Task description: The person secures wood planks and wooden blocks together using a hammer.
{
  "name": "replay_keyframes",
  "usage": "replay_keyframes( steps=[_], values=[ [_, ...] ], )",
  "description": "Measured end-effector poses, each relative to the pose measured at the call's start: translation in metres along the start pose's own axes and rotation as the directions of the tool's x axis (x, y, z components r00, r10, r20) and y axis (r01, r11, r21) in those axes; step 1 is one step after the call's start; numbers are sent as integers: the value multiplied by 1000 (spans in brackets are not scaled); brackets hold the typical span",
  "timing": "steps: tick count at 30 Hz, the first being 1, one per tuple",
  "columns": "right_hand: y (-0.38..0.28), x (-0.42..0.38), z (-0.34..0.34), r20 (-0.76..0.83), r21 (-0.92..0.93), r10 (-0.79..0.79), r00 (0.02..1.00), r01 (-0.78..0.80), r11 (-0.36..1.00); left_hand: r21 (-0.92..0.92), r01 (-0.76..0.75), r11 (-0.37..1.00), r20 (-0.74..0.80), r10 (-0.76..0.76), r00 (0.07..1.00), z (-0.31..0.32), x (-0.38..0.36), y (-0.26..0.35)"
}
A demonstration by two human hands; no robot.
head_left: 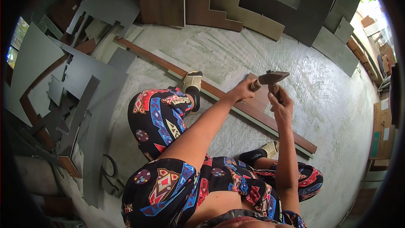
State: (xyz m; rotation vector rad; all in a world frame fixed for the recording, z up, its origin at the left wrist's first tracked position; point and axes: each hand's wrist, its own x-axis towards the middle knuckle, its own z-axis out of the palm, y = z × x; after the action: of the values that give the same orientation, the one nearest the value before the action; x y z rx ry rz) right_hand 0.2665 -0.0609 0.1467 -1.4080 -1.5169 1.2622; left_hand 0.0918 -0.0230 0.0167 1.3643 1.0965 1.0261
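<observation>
My right hand [282,101] is closed around the upright handle of a hammer [273,77], whose dark metal head points to the right. Close beside it, my left hand [242,91] grips a short cylindrical wooden handle [255,85], its pale end turned toward the hammer head. The rest of that tool is hidden by the fingers and the hammer. Below both hands, a small brown board [262,104] lies against a long brown wooden strip [164,62], which runs diagonally across the floor between my feet.
Cut panels [162,0] lean along the far wall. Grey offcuts [90,69] crowd the left side, with a black ring-shaped thing [110,165] on the floor nearby. Cardboard boxes [382,128] stand at the right edge. My patterned trouser legs [154,122] flank the strip.
</observation>
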Motion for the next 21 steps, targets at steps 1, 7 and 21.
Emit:
replay_keyframes(
  steps=[1,7,21],
  values=[
    [-3,-2,1,3,17,-11,1000,11,1000,32,-30,999,-39,31,999,3,2,-4],
    [23,8,7,-68,-259,-217,974,193,946,-61,-71,996,63,75,995,-3,-6,1],
    [26,8,-3,-44,-171,-165,985,155,973,-91,11,996,111,-1,994,1,7,-24]
  ],
)
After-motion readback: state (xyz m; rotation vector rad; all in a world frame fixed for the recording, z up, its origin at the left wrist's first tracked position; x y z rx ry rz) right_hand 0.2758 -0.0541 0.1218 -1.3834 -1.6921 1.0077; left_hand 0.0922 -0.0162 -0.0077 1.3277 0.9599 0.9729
